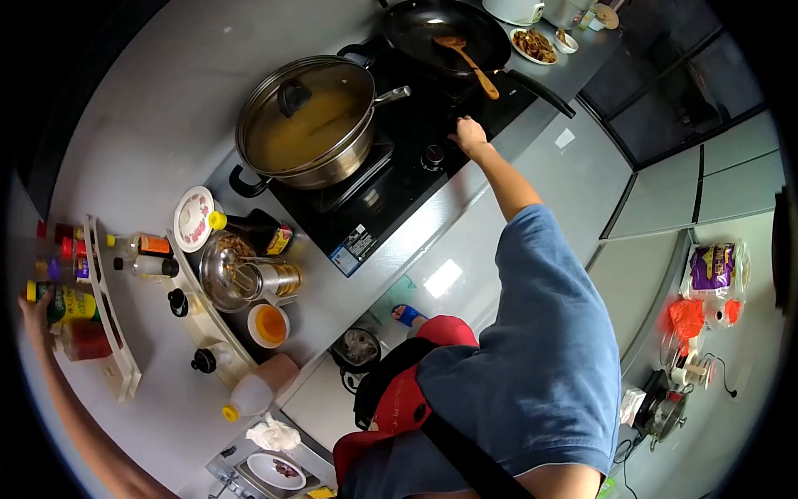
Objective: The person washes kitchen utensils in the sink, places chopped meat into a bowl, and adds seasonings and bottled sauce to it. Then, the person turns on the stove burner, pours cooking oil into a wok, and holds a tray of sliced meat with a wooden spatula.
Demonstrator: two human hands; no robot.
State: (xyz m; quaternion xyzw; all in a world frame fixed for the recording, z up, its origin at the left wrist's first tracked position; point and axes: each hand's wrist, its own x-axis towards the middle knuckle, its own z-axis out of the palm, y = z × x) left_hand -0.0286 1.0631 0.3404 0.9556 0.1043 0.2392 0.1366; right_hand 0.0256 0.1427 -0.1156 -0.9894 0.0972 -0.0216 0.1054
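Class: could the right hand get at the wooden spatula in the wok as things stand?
Probably yes: the right hand is at the stove, close to the wooden spatula, whose handle juts over the edge of the wok with nothing across it.

This is a kitchen, apparently in a home: a black hob (420, 125) lies under the right hand (470, 135), with a lidded pot (332, 170) ahead of that hand to its left and a wok (407, 33) just beyond it. Seasoning bottles (71, 305) stand on a rack (109, 316) at the left hand (35, 320), and a house slipper (407, 314) shows on the floor, well below the right hand.
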